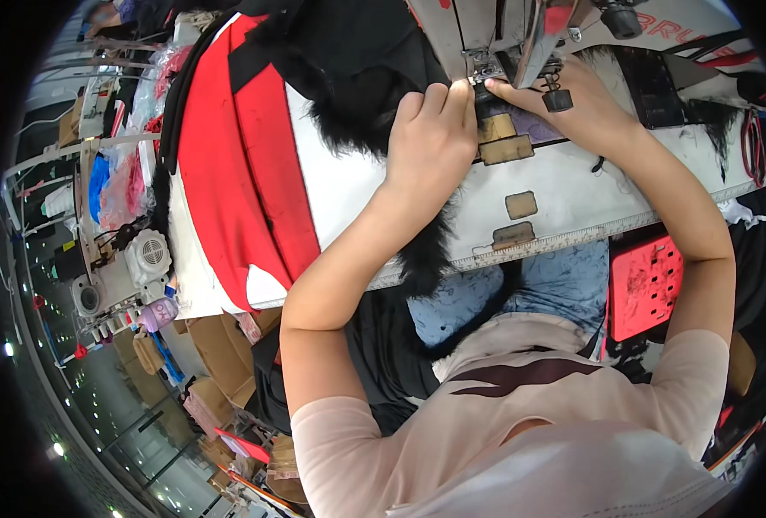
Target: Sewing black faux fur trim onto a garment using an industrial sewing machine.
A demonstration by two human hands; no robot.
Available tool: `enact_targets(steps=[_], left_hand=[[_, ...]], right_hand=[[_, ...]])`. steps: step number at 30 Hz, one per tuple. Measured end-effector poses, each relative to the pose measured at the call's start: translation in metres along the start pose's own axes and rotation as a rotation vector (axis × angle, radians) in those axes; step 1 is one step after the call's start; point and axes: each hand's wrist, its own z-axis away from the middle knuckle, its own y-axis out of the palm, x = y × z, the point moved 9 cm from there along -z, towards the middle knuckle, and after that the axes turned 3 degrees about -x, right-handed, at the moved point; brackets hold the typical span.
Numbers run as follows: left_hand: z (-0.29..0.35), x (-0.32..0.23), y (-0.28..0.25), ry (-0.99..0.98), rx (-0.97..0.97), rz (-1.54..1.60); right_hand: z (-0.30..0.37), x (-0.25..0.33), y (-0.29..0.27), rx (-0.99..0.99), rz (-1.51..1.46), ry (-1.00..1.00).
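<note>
My left hand [433, 142] is closed at the sewing machine's presser foot [484, 67], fingers curled and pinching the edge of black fur trim [348, 125]. The trim runs along black fabric [365, 39] spread at the far left; a strip hangs below my left wrist over the table's front edge. Stretched toward the needle from the right, a digit of my right hand [586, 104] touches down beside the foot. Its other fingers are partly hidden behind machine parts. Under the hands lies the machine bed, with worn tan patches [505, 148] in front.
Red fabric [210, 155] with black edging drapes over the white table [348, 186] at left. A ruler strip [564, 236] lines the front edge. Red-handled scissors [753, 147] lie at far right. A red perforated panel [646, 289] is below, beside my lap.
</note>
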Motion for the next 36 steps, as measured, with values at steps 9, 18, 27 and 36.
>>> enact_targets(steps=[9, 18, 27, 36], left_hand=[[0.006, 0.014, -0.005, 0.018, -0.138, 0.122], [0.0, -0.001, 0.002, -0.009, -0.077, -0.039], [0.004, 0.0, 0.004, -0.031, -0.15, -0.137], [0.004, 0.024, -0.003, -0.114, -0.193, -0.021]], right_hand=[[-0.002, 0.002, -0.01, -0.097, -0.072, 0.026], [0.001, 0.013, -0.014, -0.187, 0.08, -0.123], [-0.003, 0.001, -0.01, -0.141, 0.092, -0.017], [-0.01, -0.002, -0.002, 0.063, 0.12, 0.027]])
